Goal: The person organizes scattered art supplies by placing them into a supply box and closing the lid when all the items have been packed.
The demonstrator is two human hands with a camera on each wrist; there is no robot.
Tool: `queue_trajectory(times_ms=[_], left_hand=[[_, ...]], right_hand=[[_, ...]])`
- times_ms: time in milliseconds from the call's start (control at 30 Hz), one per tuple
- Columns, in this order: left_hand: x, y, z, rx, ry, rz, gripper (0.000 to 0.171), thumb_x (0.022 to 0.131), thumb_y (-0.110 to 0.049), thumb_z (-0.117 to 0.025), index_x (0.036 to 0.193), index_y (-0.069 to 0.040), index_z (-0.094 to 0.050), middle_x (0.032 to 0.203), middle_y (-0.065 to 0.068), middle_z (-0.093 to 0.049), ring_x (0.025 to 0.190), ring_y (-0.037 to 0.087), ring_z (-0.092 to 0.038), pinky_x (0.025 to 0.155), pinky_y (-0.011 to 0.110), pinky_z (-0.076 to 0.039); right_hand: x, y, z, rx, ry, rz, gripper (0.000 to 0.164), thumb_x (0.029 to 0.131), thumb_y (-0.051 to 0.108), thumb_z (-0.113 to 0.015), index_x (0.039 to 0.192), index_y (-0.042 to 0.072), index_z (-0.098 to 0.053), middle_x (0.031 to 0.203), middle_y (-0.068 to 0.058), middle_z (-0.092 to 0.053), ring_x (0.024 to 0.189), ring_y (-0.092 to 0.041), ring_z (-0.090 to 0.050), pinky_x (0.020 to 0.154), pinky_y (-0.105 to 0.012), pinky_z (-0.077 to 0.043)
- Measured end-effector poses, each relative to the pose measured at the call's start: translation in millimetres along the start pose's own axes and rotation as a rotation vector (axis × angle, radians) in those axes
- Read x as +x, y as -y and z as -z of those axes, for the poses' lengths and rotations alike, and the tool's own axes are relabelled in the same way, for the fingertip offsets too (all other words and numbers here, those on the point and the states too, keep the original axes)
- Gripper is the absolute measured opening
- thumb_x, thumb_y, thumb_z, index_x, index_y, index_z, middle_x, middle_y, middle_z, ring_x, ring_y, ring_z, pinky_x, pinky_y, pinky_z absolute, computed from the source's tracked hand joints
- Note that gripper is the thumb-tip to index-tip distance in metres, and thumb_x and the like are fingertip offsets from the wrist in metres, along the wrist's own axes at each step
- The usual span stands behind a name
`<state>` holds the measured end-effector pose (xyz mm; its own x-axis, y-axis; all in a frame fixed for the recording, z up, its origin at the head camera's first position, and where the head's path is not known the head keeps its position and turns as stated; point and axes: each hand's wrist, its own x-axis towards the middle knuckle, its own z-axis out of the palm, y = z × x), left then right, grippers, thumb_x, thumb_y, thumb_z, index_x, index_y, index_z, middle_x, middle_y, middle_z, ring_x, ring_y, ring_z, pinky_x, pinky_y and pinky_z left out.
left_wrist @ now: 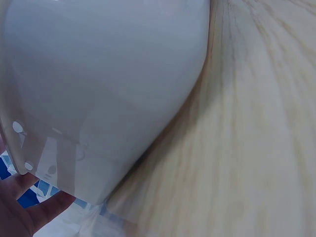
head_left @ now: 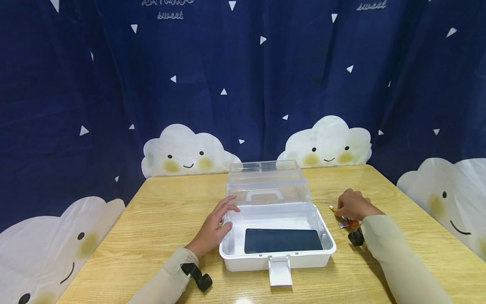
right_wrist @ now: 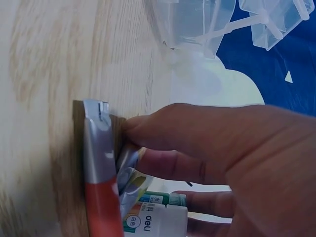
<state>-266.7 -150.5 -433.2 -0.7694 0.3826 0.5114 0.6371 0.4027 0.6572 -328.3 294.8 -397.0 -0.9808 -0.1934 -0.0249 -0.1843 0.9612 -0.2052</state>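
Observation:
My left hand [head_left: 212, 228] rests at the left rim of a white plastic box [head_left: 247, 264], fingers loosely bent over its edge. The box's clear lid [head_left: 267, 175] stands open at the back. Inside lies a dark, flat rectangular slab [head_left: 282, 241]. Right of the box, my right hand [head_left: 354, 205] reaches down to a small group of paint tubes. Thumb and index finger pinch the silver end of a paint tube [right_wrist: 129, 160]. Beside it lies a red paint tube [right_wrist: 102, 197] with a silver crimped end. A white deli paint tube [right_wrist: 165, 220] shows behind, partly hidden.
The wooden table [head_left: 167, 211] carries the box near its front middle. A front latch [head_left: 280, 272] hangs down from the box. Behind the table hangs a dark blue curtain [head_left: 243, 84] with white clouds and triangles. Black wrist cameras are strapped to both sleeves.

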Motion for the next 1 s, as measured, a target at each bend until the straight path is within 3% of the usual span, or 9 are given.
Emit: queue_trajectory(times_ms=[233,467,700,900,1000], left_hand=[[0.2,0.5,-0.3,0.006,-0.006,-0.016,0.04,0.086,0.001,-0.05,0.118,-0.021,-0.057,0.154,-0.004,-0.031,0.14,0.022,-0.032,0.101,0.056,-0.037],[-0.1,0.2,0.1,0.0,-0.001,-0.001,0.039,0.086,0.001,-0.05,0.118,-0.018,-0.057,0.153,-0.008,-0.031,0.14,0.023,-0.032,0.101,0.055,-0.037],[0.4,0.0,0.0,0.007,-0.006,-0.01,0.038,0.086,0.001,-0.05,0.118,-0.018,-0.057,0.154,-0.003,-0.032,0.14,0.023,-0.032,0.1,0.055,-0.038],[0.4,0.1,0.5,0.0,0.001,-0.005,0.037,0.086,0.001,-0.05,0.118,-0.014,-0.057,0.153,-0.006,-0.032,0.139,0.029,-0.033,0.102,0.055,-0.037],[0.4,0.9,0.1,0.0,0.002,-0.005,0.036,0.086,0.002,-0.049,0.118,-0.012,-0.057,0.153,-0.007,-0.032,0.139,0.03,-0.033,0.102,0.055,-0.037]], right_hand=[[0.4,-0.2,0.5,-0.005,-0.004,0.001,0.013,0.079,0.023,-0.071,0.073,0.013,-0.066,0.087,-0.01,-0.048,0.08,-0.03,-0.043,0.061,-0.044,-0.037],[-1.9,2.4,2.5,0.013,-0.003,0.003,0.013,0.079,0.022,-0.071,0.072,0.013,-0.066,0.086,-0.009,-0.048,0.08,-0.031,-0.043,0.061,-0.044,-0.037],[-1.2,3.8,3.5,0.006,0.001,-0.008,0.013,0.079,0.024,-0.071,0.072,0.013,-0.066,0.087,-0.009,-0.047,0.084,-0.032,-0.042,0.063,-0.044,-0.037],[0.2,2.2,2.5,0.037,0.003,-0.016,0.013,0.079,0.022,-0.071,0.072,0.013,-0.066,0.092,-0.013,-0.047,0.087,-0.035,-0.042,0.065,-0.048,-0.037],[-0.1,2.0,2.5,0.049,-0.01,-0.007,0.012,0.079,0.022,-0.071,0.072,0.013,-0.066,0.102,-0.021,-0.049,0.093,-0.042,-0.042,0.066,-0.052,-0.038]])
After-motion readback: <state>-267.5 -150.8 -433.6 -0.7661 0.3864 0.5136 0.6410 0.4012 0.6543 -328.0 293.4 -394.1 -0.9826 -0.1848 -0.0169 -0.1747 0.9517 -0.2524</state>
